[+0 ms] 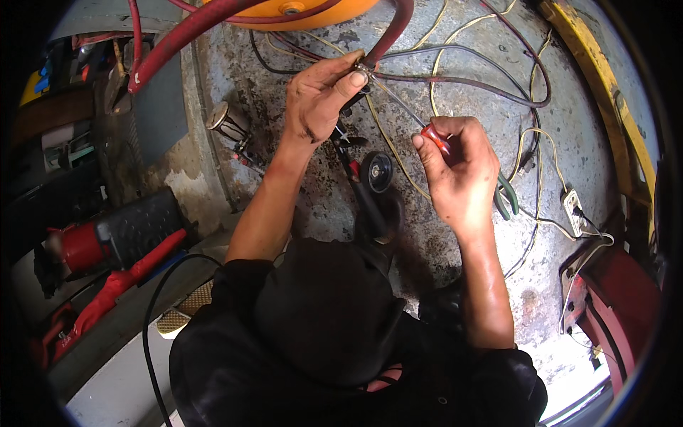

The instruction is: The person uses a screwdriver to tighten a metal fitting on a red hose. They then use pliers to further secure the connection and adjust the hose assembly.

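My left hand (313, 103) grips the end of a dark red hose (396, 30), thumb and fingers closed around a small metal hose clamp (363, 69). In my right hand (466, 174) is a screwdriver (435, 139) with a red handle. Its thin shaft slants up and left, the tip at or close to the clamp; my fingers hide the exact contact. Below my left hand lies a long black object with a red part (354, 169), and a round black disc (377, 172) with a metal centre sits beside it.
Green-handled pliers (506, 196) lie by my right wrist. Cables and a white power strip (571, 205) spread across the stained floor. An orange rounded body (306, 16) stands at the top, a yellow beam (605, 78) on the right, a cup-shaped metal tool (229, 122) on the left.
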Action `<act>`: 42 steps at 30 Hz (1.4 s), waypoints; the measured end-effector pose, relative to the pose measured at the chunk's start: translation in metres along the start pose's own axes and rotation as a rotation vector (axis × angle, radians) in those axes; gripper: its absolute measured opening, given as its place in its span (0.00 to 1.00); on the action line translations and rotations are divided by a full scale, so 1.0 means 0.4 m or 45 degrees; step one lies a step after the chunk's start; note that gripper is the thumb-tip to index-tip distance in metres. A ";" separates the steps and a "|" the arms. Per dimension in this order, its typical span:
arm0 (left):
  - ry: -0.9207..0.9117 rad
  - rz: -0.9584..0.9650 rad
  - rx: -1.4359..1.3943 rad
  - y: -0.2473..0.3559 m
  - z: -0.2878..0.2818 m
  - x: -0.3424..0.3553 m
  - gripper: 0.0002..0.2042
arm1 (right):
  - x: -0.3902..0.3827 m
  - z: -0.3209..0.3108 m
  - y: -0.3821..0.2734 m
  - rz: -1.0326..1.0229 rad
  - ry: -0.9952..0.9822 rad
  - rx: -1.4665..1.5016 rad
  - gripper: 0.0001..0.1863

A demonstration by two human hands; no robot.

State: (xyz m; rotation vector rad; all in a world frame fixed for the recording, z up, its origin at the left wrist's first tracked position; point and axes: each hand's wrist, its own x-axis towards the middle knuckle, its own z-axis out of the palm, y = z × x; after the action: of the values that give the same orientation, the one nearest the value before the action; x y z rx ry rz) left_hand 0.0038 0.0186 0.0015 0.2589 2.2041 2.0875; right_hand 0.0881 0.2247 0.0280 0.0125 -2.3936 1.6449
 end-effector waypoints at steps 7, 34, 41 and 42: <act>0.049 0.001 0.003 0.006 0.009 -0.009 0.20 | 0.011 -0.009 -0.017 0.212 -0.114 -0.020 0.13; -0.169 -0.019 -0.210 0.030 0.021 0.009 0.19 | -0.030 0.019 0.041 0.229 0.006 0.175 0.11; -0.011 0.043 -0.180 0.011 0.029 0.008 0.22 | -0.047 0.044 0.031 0.139 0.028 0.141 0.13; 0.008 0.034 -0.198 0.012 0.031 0.006 0.22 | -0.049 0.048 0.033 0.143 0.052 0.148 0.13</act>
State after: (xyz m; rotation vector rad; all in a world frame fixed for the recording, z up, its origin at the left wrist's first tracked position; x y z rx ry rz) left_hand 0.0042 0.0315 0.0055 0.2698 2.0386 2.2615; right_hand 0.1017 0.2095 0.0057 -0.1364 -2.3038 1.8143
